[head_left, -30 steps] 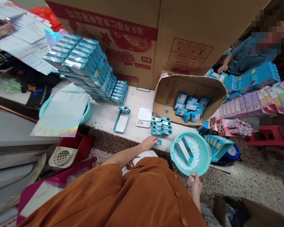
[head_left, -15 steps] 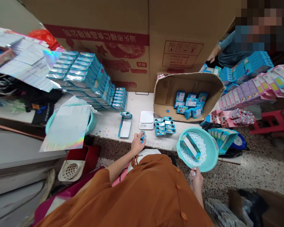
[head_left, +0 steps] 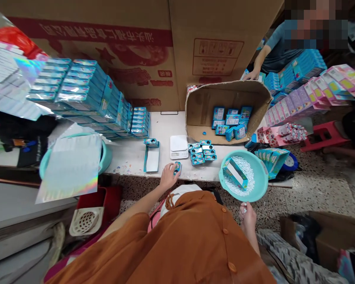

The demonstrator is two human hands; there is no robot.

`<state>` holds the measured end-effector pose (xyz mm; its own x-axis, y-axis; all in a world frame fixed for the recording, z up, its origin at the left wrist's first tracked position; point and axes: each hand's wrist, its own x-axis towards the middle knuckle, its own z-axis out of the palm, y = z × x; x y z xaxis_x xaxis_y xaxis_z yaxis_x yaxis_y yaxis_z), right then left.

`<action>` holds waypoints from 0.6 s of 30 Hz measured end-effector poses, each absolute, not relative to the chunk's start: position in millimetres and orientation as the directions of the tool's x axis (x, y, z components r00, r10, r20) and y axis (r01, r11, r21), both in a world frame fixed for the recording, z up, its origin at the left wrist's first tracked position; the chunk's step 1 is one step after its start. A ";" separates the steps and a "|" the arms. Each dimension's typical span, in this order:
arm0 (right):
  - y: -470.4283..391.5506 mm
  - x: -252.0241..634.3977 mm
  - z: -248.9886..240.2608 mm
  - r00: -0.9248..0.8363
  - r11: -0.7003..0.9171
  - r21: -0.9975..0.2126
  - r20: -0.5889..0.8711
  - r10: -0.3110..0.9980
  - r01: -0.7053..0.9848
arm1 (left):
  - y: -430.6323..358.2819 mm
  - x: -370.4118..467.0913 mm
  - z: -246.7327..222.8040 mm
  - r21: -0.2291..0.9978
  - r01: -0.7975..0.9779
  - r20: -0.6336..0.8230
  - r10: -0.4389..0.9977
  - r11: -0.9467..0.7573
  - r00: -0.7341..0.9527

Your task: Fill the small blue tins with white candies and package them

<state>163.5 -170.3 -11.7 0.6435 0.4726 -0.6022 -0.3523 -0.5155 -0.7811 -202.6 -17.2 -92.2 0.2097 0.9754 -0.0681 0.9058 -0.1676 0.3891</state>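
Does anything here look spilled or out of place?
Yes. Small bits lie scattered on the white table near its front edge, left of the left hand. A blue box sits tilted among the white pellets in the teal basin. The cardboard carton lies tipped on its side.

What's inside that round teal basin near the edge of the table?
The teal basin holds a heap of small white pellets with a blue carton lying tilted on top. Whatever lies beneath the carton and pellets is covered.
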 end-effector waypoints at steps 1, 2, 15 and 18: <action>-170.9 161.7 -10.9 0.639 -0.519 -0.765 -0.623 0.450 -0.381 | -14.0 -212.7 -89.2 0.370 0.897 -0.044 0.960 -0.241 0.276; -171.3 159.8 -10.5 0.635 -0.520 -0.750 -0.643 0.428 -0.408 | -9.6 -221.8 -86.6 0.348 0.882 -0.039 0.935 -0.317 0.351; -160.8 149.4 -23.2 0.648 -0.449 -0.783 -0.615 0.450 -0.431 | 58.4 -219.1 -84.9 0.371 0.600 -0.234 0.554 -0.709 0.799; -161.8 148.8 -24.9 0.649 -0.424 -0.790 -0.609 0.457 -0.443 | 60.2 -234.6 -77.7 0.342 0.726 -0.204 0.707 -0.597 0.677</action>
<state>148.8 -161.8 -24.9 0.6485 0.4569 -0.6088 -0.4428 -0.4240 -0.7900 -234.6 60.2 -77.7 0.6772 0.7071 -0.2036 0.7258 -0.5967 0.3423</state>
